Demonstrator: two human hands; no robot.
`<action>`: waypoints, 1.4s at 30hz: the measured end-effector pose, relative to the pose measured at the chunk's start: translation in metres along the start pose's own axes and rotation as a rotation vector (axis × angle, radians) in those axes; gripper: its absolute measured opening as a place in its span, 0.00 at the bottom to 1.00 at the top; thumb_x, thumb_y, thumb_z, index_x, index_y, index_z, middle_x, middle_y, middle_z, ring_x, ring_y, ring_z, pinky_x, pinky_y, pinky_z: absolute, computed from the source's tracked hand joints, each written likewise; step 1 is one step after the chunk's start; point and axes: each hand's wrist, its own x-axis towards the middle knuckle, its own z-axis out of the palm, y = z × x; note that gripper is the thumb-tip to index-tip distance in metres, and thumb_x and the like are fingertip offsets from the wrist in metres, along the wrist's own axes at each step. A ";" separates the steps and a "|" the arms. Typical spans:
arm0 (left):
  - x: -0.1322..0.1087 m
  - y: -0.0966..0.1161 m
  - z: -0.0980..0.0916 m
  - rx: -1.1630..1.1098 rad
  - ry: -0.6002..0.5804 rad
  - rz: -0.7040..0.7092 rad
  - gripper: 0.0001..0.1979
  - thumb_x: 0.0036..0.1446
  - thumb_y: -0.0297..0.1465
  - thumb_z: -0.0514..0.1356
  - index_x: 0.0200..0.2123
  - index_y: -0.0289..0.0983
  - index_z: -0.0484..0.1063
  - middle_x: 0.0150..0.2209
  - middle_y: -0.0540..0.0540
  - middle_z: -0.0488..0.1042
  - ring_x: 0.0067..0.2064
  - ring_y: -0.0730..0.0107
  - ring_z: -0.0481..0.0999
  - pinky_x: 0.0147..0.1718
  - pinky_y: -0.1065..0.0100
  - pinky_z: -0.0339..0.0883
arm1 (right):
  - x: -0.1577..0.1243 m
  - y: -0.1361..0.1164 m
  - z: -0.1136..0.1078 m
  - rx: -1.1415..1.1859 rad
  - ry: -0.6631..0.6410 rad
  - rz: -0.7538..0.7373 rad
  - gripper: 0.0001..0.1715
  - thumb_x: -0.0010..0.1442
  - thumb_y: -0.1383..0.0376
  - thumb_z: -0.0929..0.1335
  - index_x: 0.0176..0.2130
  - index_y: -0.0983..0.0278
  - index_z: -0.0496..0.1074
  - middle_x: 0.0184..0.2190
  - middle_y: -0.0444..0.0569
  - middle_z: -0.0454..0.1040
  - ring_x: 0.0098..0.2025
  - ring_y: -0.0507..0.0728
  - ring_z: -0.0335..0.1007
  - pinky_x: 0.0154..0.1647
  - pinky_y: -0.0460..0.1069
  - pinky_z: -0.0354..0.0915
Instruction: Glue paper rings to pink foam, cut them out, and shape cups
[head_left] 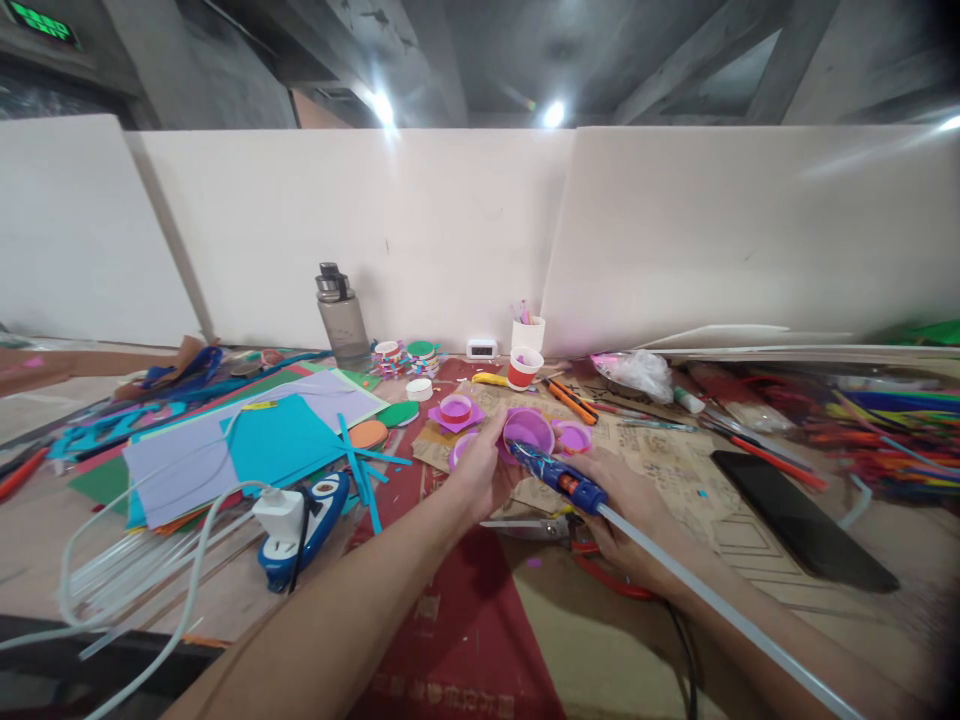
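My left hand (487, 475) is closed around a purple paper cup (531, 432), its open mouth tilted toward me. In my right hand (626, 505) is a blue hot glue gun (559, 478), with a long translucent glue stick (720, 595) running out of its back. The gun's nozzle end reaches to the cup's mouth; whether it touches cannot be made out. Purple paper pieces with rings (455, 410) lie behind my left hand, and another purple ring piece (574, 437) is to the right of the cup. Scissors with red handles (540, 528) rest below my hands.
Coloured paper sheets (281, 445) and a blue-and-white power strip (307, 530) with a white cable lie left. A grey water bottle (343, 315) stands at the back. A red-banded paper cup (524, 369) is behind my hands. On the right are a black phone (799, 520) and colourful pipe cleaners (892, 440).
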 end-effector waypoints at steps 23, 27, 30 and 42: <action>0.002 0.002 0.000 -0.144 0.105 0.344 0.09 0.56 0.31 0.60 0.39 0.35 0.74 0.37 0.47 0.77 0.38 0.72 0.75 0.41 0.68 0.71 | -0.006 0.011 0.005 -0.244 0.049 0.111 0.21 0.56 0.71 0.60 0.50 0.66 0.61 0.39 0.56 0.71 0.39 0.61 0.67 0.36 0.54 0.67; 0.002 0.007 -0.001 -0.169 0.102 0.290 0.11 0.57 0.28 0.55 0.41 0.35 0.74 0.37 0.46 0.78 0.39 0.70 0.75 0.39 0.69 0.71 | -0.006 0.010 0.004 -0.256 0.060 0.090 0.22 0.55 0.71 0.61 0.50 0.67 0.61 0.38 0.56 0.71 0.38 0.61 0.67 0.35 0.53 0.66; 0.001 0.008 -0.001 -0.188 0.080 0.180 0.12 0.55 0.27 0.53 0.39 0.33 0.75 0.33 0.45 0.78 0.35 0.69 0.76 0.35 0.69 0.71 | -0.005 0.009 0.004 -0.231 0.065 0.088 0.23 0.54 0.72 0.61 0.51 0.66 0.61 0.39 0.56 0.71 0.39 0.61 0.67 0.37 0.54 0.67; 0.002 0.000 -0.006 0.117 -0.112 0.062 0.20 0.58 0.44 0.55 0.44 0.36 0.74 0.40 0.39 0.77 0.32 0.66 0.77 0.27 0.67 0.72 | -0.004 0.013 0.000 -0.188 0.037 0.043 0.22 0.55 0.74 0.60 0.50 0.65 0.61 0.39 0.55 0.71 0.40 0.59 0.67 0.38 0.53 0.67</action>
